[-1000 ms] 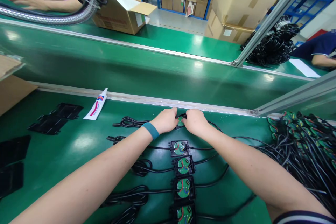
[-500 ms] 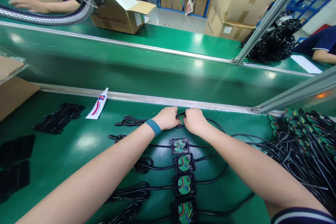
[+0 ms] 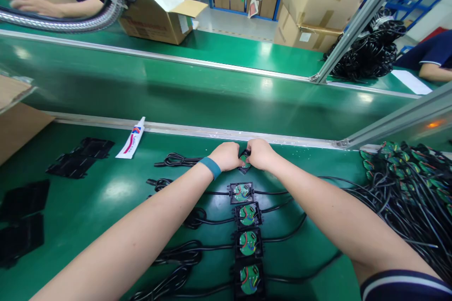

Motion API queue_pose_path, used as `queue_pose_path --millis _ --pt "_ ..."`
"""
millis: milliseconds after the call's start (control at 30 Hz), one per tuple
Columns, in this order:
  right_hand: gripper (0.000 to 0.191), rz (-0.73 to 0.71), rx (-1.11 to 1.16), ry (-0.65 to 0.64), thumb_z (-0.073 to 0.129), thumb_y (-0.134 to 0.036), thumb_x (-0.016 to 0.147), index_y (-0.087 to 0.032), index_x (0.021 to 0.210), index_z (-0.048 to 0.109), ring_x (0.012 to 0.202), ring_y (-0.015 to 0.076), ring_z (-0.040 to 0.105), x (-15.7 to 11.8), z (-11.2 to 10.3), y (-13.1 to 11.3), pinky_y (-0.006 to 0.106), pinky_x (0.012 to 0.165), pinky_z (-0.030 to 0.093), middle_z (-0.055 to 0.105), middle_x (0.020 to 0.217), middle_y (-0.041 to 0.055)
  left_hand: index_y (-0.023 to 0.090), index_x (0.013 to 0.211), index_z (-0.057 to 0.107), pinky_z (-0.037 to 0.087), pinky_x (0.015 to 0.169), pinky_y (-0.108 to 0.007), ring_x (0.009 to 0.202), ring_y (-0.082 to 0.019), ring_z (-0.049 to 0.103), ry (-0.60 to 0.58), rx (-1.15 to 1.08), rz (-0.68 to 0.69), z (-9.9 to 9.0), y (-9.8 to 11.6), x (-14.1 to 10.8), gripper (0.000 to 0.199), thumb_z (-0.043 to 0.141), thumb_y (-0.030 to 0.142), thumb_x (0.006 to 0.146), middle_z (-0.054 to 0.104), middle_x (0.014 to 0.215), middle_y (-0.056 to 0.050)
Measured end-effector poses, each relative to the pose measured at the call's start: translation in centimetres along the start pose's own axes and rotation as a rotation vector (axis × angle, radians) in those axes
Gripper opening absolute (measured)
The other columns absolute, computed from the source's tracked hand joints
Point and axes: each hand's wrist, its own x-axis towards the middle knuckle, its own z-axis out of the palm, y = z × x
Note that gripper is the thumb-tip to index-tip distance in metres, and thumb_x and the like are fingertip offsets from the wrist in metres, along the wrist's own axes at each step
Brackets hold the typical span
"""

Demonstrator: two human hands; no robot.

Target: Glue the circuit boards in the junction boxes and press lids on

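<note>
Both my hands are at the far end of a column of small black cases with round green circuit boards inside. My left hand (image 3: 228,156) has its fingers closed on the left side of the farthest case (image 3: 244,170), which lies tilted. My right hand (image 3: 260,154) grips the right side of that same case, partly covering its green circuit board (image 3: 245,162). Just nearer to me lies another case with its board (image 3: 242,193), wires showing. Several more, such as the open case (image 3: 249,244), follow below it. Black cables run out from both sides of them.
A white glue tube (image 3: 132,141) and black plastic covers (image 3: 79,157) lie to the left. A heap of cabled circuit boards (image 3: 402,174) fills the right. Beyond the metal ledge stand a cardboard box (image 3: 155,23) and a bundle of black cables (image 3: 370,51). Co-workers' arms show at the far sides.
The farthest case has turned slightly between my hands. My right hand has shifted a little up and left; my left forearm has moved slightly right.
</note>
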Motion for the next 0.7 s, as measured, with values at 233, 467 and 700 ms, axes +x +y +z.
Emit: queue_pose_path --millis 233,467,700 --pt "0.017 -0.051 -0.053 0.024 0.071 -0.015 0.080 -0.010 0.096 0.074 0.099 0.0299 0.069 -1.2 0.0 -0.6 0.032 0.080 0.051 0.075 0.100 0.0167 0.021 0.078 0.063 0.046 0.068 -0.029 0.082 -0.023 0.068 -0.021 0.109 0.033 0.1 0.3 -0.8 0.021 0.072 0.039 0.074 0.072 0.082 -0.004" --pt "0.020 -0.135 -0.087 0.068 0.069 -0.016 0.082 -0.009 0.101 0.072 0.110 0.0330 0.065 -1.7 0.5 -0.5 0.035 0.091 0.048 0.071 0.108 0.0213 0.020 0.077 0.063 0.046 0.070 -0.030 0.084 -0.025 0.068 -0.039 0.133 0.023 -0.1 0.6 -0.3 0.021 0.075 0.037 0.071 0.072 0.083 -0.005" --pt "0.014 -0.062 -0.051 0.036 0.068 -0.021 0.082 -0.014 0.094 0.072 0.092 0.0260 0.070 -2.2 0.4 0.0 0.029 0.073 0.050 0.075 0.098 0.0137 0.018 0.099 0.062 0.047 0.080 -0.039 0.093 -0.030 0.065 0.113 0.099 0.011 0.8 1.3 -4.4 0.048 0.067 0.060 0.075 0.068 0.097 -0.011"
